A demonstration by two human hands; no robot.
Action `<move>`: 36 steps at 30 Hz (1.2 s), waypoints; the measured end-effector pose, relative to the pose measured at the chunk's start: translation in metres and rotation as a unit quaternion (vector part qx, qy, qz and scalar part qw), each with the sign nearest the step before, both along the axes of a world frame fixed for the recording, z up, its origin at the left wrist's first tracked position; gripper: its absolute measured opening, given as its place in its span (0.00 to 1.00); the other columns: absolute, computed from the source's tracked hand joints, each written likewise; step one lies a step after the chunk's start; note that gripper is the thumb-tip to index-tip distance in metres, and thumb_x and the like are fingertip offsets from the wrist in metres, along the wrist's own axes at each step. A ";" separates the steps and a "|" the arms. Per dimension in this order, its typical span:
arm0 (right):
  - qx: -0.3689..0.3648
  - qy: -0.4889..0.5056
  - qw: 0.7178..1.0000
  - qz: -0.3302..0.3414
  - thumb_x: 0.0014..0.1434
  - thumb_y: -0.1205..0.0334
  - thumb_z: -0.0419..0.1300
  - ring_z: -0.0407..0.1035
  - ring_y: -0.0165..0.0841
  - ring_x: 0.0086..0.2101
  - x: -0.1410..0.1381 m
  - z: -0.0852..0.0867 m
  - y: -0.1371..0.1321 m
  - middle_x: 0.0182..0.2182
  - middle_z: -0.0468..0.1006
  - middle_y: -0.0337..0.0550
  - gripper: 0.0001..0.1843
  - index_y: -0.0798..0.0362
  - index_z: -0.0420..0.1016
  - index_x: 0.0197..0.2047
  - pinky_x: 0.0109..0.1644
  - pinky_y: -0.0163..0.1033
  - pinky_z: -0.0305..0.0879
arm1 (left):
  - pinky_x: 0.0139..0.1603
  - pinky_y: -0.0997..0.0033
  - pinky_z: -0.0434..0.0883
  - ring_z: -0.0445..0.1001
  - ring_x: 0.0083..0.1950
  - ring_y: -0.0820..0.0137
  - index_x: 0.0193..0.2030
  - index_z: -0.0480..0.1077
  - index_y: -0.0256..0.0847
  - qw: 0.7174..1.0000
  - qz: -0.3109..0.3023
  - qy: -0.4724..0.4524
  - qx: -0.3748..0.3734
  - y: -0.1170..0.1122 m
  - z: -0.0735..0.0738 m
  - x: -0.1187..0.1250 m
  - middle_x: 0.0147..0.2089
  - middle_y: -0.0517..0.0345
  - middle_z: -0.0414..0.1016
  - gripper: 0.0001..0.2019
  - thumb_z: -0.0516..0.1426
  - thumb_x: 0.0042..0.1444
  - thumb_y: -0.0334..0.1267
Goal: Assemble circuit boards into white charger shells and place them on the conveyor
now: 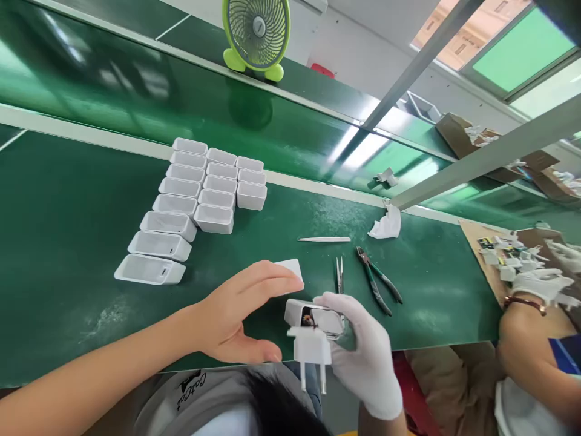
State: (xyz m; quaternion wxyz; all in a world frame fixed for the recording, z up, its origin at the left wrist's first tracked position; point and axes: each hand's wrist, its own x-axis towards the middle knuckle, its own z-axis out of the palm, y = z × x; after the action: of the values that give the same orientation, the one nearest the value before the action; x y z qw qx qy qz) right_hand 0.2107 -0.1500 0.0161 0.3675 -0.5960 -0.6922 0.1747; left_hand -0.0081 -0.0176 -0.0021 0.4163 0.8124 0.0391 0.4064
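Note:
My right hand [363,351], in a white glove, grips an open white charger housing [294,312] near the table's front edge. Dark and copper-coloured parts show inside it. A white plug piece [311,348] with two metal pins pointing down sits at its front; how it is joined, I cannot tell. Bare and empty, my left hand [247,312] is open beside the housing, fingers stretched and thumb apart. Behind its fingertips lies a white flat-topped piece [290,266], partly hidden; whether they touch is unclear. Curved tweezers or scissors-like tips [339,275] lie beyond my right hand, partly covered.
Rows of white empty housings [179,204] stand at the left. White tweezers [324,239], green-handled cutters [379,281] and a crumpled white glove or cloth [387,223] lie ahead. A green fan [258,30] stands on the shelf. At right, a co-worker's gloved hand [540,284] is beside piled parts [511,257].

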 end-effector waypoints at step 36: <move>-0.003 0.031 0.995 -0.100 0.71 0.59 0.59 0.72 0.39 0.42 -0.011 -0.063 -0.028 0.46 0.79 0.43 0.16 0.47 0.69 0.60 0.47 0.45 0.69 | 0.76 0.52 0.48 0.59 0.71 0.59 0.69 0.62 0.36 0.915 0.068 0.283 0.278 -0.042 0.026 0.027 0.61 0.52 0.73 0.28 0.46 0.64 0.18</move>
State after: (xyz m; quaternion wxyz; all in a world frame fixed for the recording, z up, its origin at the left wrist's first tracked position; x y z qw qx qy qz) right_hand 0.1999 -0.1785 -0.0471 0.4026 -0.6576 -0.6168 0.1582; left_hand 0.0184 -0.0598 0.0236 0.1163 0.9718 0.0953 0.1814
